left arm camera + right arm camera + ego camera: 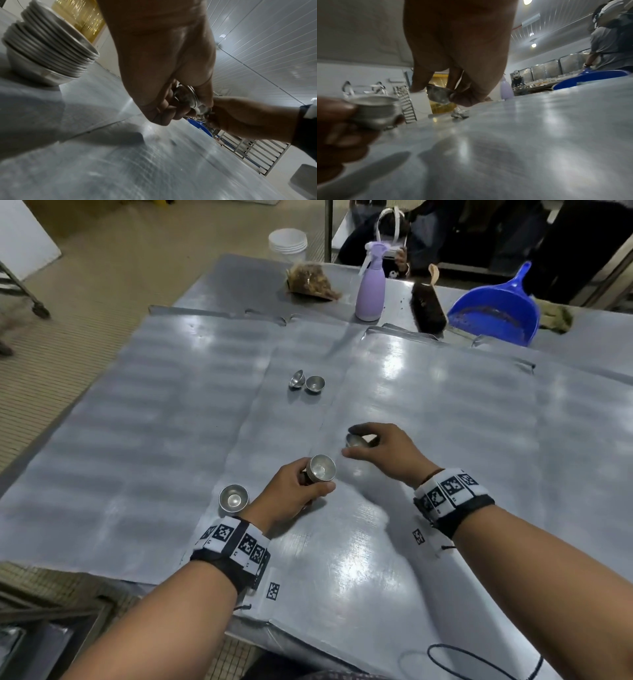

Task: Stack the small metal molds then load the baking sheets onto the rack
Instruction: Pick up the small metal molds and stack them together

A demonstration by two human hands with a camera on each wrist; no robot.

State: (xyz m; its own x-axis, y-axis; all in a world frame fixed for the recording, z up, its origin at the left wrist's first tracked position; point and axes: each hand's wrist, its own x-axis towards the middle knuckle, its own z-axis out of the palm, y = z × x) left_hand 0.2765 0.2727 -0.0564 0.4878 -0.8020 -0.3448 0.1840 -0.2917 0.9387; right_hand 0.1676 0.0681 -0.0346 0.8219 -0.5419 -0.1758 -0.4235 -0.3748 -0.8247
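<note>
My left hand (301, 487) grips a short stack of small metal molds (321, 469) just above the baking sheets (137, 419), mouth facing up; the same stack (375, 112) shows at the left of the right wrist view. To its right, my right hand (373, 448) pinches a single mold (356, 441) (438, 94) between thumb and fingers, lifted off the sheet. A taller stack of molds (233, 497) (49, 54) stands by my left wrist. Two loose molds (306, 383) lie farther back, one tipped on its side.
Along the table's far edge stand a lilac spray bottle (370, 285), a dark brush (428, 302), a blue dustpan (496, 309) and a bag of brown scraps (311, 282). White buckets (287, 242) sit on the floor beyond. A person (612, 40) works at the far right.
</note>
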